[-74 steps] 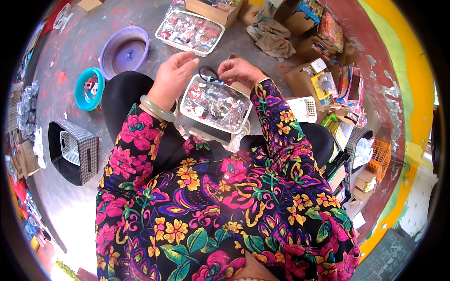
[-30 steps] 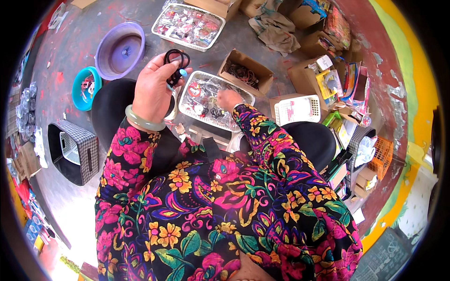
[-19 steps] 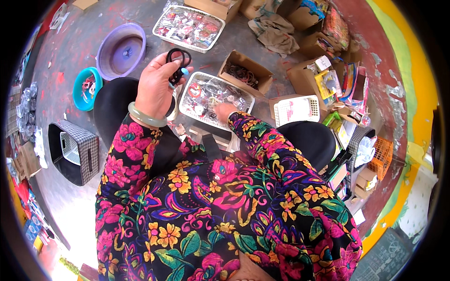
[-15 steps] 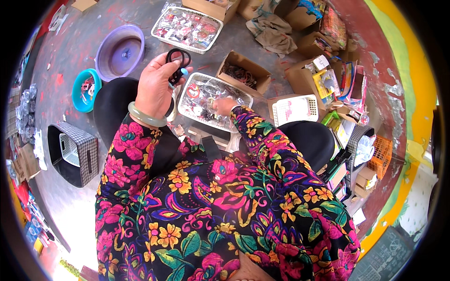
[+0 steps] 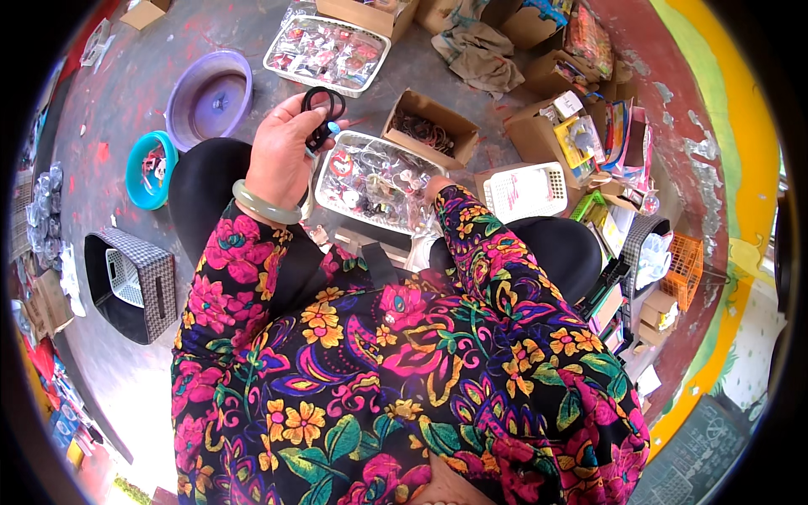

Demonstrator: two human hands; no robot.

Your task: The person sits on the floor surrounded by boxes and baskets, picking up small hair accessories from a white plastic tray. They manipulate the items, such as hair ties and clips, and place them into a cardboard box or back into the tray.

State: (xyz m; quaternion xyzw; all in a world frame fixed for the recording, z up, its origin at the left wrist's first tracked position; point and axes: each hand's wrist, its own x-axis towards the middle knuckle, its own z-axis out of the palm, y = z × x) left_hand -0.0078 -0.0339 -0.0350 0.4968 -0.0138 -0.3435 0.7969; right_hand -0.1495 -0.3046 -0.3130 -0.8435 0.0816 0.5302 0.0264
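My left hand (image 5: 284, 151), a pale green bangle (image 5: 266, 204) on its wrist, is raised just left of a white basket (image 5: 318, 194). Its fingers close round black hair ties (image 5: 326, 105), their loops standing up above the fingertips and a light blue bead showing at the side. Over the right side of that basket is my right hand (image 5: 434, 188), its fingers drawn together by the contents; whatever they grip is too small to make out. Inside the basket lie small plastic-wrapped items (image 5: 364, 178), some red, white or dark.
Beyond the basket stands a cardboard box (image 5: 459, 135) of dark loops. A second white basket (image 5: 324, 87) holds packaged items. Purple (image 5: 183, 105) and teal (image 5: 135, 192) basins are at left; a white tray (image 5: 526, 192) and several cartons are at right. A checked bin (image 5: 160, 286) lies tipped.
My right hand has shifted right, from the middle of the basket to its right side. The left hand still holds the hair ties in nearly the same place. The view has turned slightly.
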